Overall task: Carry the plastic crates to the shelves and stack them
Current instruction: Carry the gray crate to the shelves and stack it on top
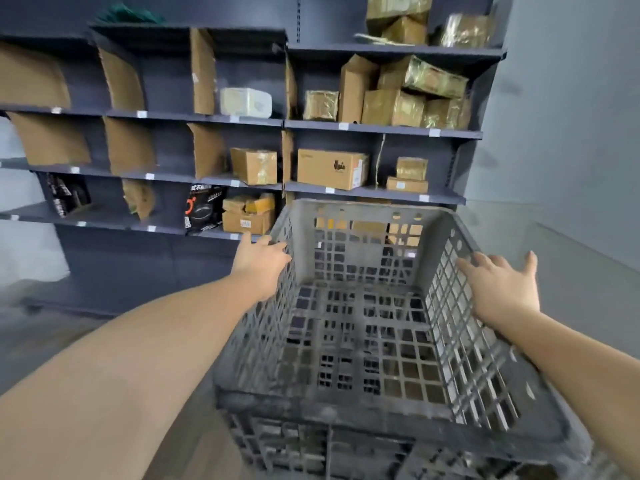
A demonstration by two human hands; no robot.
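A grey lattice plastic crate (360,206) sits directly in front of me, empty, on top of a second dark crate (294,445) whose wall shows below it. My left hand (261,263) lies against the outside of the crate's far-left corner, fingers stretched to the rim and thumb raised. My right hand (502,285) hovers at the right wall with its fingers spread; neither hand is closed around the rim. The dark metal shelves (374,194) stand just beyond the crate.
Cardboard boxes (330,168) and gold-wrapped parcels (420,77) fill the right-hand shelf bays, and cardboard dividers (204,74) split the left bays. A grey wall (571,116) closes the right side. Bare floor (41,341) lies at the lower left.
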